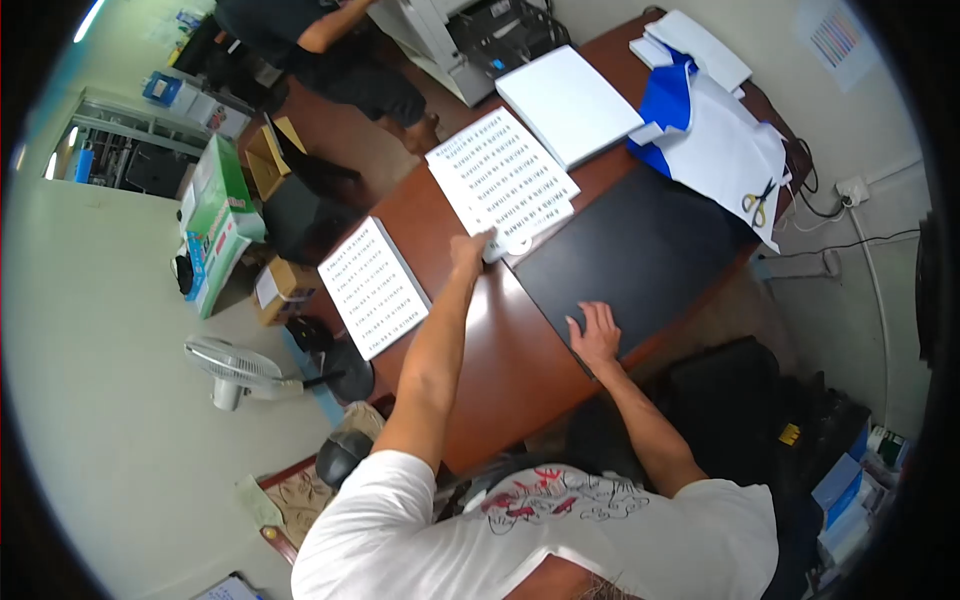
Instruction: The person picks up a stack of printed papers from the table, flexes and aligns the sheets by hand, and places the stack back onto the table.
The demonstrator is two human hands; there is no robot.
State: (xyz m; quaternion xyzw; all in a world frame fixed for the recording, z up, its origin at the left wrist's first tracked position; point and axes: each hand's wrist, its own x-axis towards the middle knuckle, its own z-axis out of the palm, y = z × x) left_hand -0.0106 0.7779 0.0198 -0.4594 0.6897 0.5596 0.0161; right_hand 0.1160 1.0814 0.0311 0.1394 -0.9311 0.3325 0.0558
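My left hand [470,253] reaches to the near corner of a stack of printed sheets [503,170], its fingers closed. A small greyish thing shows at the fingertips, too small to name. Just right of those fingers lies a white ring-shaped thing [519,246], perhaps a roll of tape, at the stack's edge. My right hand [598,336] lies with fingers spread on the near left edge of a black desk mat [640,260], holding nothing. Left of my left hand sits a second stack of printed sheets [373,290].
A thick stack of blank white paper [568,105] stands behind the printed sheets. Scissors [759,203] rest on crumpled blue-and-white wrapping [725,135]. A printer [440,45] stands beyond the wooden table [500,390]. Another person [335,60] is at the far side. A fan [235,365] is at left.
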